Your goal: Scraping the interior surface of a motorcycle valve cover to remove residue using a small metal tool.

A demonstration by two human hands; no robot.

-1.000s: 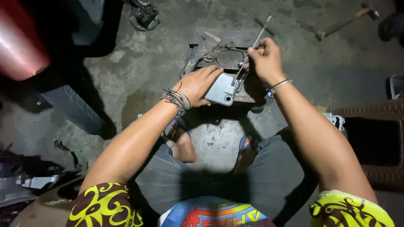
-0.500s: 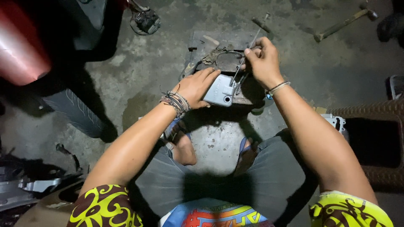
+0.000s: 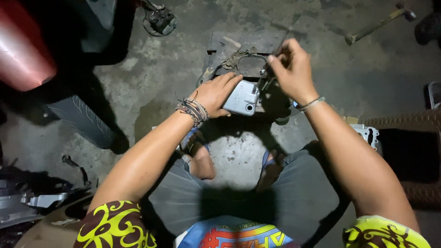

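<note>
My left hand (image 3: 216, 94) presses down on a small grey metal engine cover (image 3: 242, 98) that rests on a dark flat block (image 3: 243, 43) on the concrete floor. My right hand (image 3: 294, 69) is closed around a thin screwdriver (image 3: 268, 78), whose tip reaches the upper right corner of the cover. Behind the cover lies a curved gasket (image 3: 250, 59) on the block. Cord bracelets circle my left wrist and a thin bangle sits on my right wrist. I squat with my feet just below the block.
A hammer (image 3: 376, 23) lies on the floor at the top right. A red rounded panel (image 3: 23, 50) stands at the left. A small metal part (image 3: 158, 20) sits at the top. A brown woven stool (image 3: 409, 151) is on the right, with silver parts (image 3: 36, 202) at lower left.
My right hand has tilted and shifted slightly while working the screwdriver on the cover. My left hand stays pressed on the cover.
</note>
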